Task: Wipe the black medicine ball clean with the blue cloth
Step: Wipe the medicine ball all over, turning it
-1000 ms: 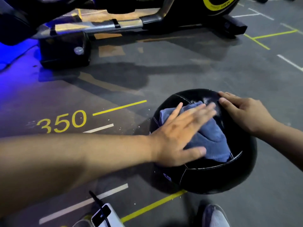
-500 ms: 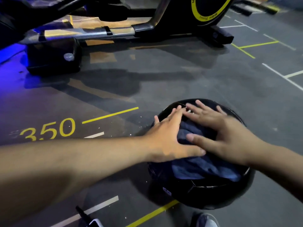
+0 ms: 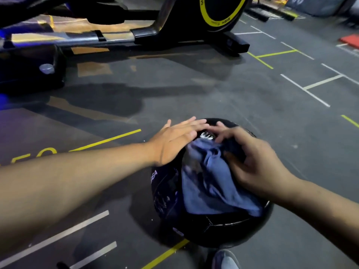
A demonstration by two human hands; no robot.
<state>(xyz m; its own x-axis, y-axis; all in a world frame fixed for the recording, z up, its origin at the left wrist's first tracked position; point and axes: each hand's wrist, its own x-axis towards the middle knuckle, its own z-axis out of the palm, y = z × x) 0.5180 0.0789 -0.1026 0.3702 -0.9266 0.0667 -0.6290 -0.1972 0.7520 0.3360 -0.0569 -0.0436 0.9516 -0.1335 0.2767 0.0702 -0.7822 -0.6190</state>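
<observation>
The black medicine ball (image 3: 217, 228) sits on the gym floor at the lower middle of the head view. A blue cloth (image 3: 209, 187) lies draped over its top and near side. My left hand (image 3: 174, 141) rests flat on the ball's upper left side, fingers straight, beside the cloth. My right hand (image 3: 252, 162) lies on the right part of the cloth with its fingers curled into the fabric. The image is blurred around both hands.
A black exercise machine (image 3: 174, 30) with a yellow-ringed wheel (image 3: 221, 10) stands at the back. The dark floor carries yellow and white lines (image 3: 314, 84). My shoe tip (image 3: 225, 259) shows just below the ball. A red mat (image 3: 349, 40) lies at the far right.
My left hand slid off the cloth onto the ball's left side. My right hand moved from the ball's far edge onto the cloth and bunched it. The view tilted upward.
</observation>
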